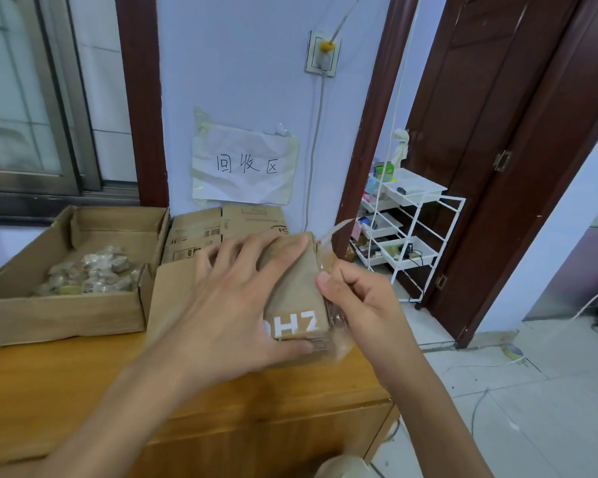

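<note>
A small brown cardboard box (pixel 299 288) with white letters on its near end stands on the wooden table (pixel 83 384). My left hand (pixel 235 305) holds it from the left, fingers spread over its top and thumb under its near edge. My right hand (pixel 356 298) pinches a strip of clear packing tape (pixel 335 232) at the box's right side; the strip's loose end sticks up past the far corner.
An open cardboard box (pixel 25 315) with several crumpled tape wads sits at the left. Flattened cartons (pixel 221 229) lean against the wall under a paper sign (pixel 246 165). A white wire shelf cart (pixel 404 229) stands on the tiled floor by a dark wooden door.
</note>
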A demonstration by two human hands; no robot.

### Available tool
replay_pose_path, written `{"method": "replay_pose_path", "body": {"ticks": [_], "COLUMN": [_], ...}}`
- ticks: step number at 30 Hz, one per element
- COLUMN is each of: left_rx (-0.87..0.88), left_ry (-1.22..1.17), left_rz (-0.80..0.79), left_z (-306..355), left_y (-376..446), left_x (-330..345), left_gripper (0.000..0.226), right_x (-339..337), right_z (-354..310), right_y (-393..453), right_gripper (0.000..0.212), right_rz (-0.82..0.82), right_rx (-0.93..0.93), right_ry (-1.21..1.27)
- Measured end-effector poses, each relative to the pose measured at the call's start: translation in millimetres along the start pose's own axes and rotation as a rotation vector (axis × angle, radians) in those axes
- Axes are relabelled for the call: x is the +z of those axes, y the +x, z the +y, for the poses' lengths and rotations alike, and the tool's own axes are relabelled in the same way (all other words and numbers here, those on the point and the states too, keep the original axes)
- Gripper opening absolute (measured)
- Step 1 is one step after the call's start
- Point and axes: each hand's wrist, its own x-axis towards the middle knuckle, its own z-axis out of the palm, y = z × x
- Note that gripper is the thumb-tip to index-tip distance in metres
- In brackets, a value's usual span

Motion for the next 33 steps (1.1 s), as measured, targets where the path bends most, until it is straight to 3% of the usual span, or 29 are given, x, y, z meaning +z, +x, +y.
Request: {"method": "replay_pose_path", "body": {"ticks": [4,6,11,13,17,22,24,27,33], "left_rx": [-0.038,-0.052,-0.06,-0.041,-0.065,-0.196,-0.256,-0.239,-0.191], "left_ry": [-0.05,-0.039,0.042,0.072,0.06,0.004,-0.017,0.001,-0.028], "left_rz": [0.119,0.147,0.188,0.177,0.193,0.268,0.297,0.274,0.248], "left_z": [2.7,3.5,6.1,8.9,8.3,22.0,22.2,16.5,9.0], "left_y": [-19.4,-29.2,-40.4,-44.6,-53.7,-67.2,-70.3,-70.9,-59.5], "left_x": [3.4,5.2,6.9,12.3,14.3,18.1,17.1,15.6,7.7], "left_gripper": [0.119,0.118,0.104,0.103,0.11,0.104,0.105,0.108,0.107], "right_x": [17.6,22.3,24.3,23.8,25.5,65.8,74.0,69.7,48.6], "right_z": [2.9,4.7,-7.0,-10.8,-10.0,3.6,2.9,-0.6,-6.3], "right_y": [-8.7,-12.0,-7.0,3.1,5.8,-30.3,-35.5,-31.3,-29.2], "right_gripper": [0.047,0.044,0.054,0.049,0.043,0.036,0.036,0.04,0.037], "right_rz": [0.049,0.045,0.01,0.033,0.032,0.449,0.537,0.477,0.184], "right_rx": [0.026,0.062,-0.018,-0.048,0.08,0.207,0.228,0.183,0.137], "right_ry": [0.283,0.307,-0.269,-0.351,0.032,0.421,0.494,0.418,0.096]}}
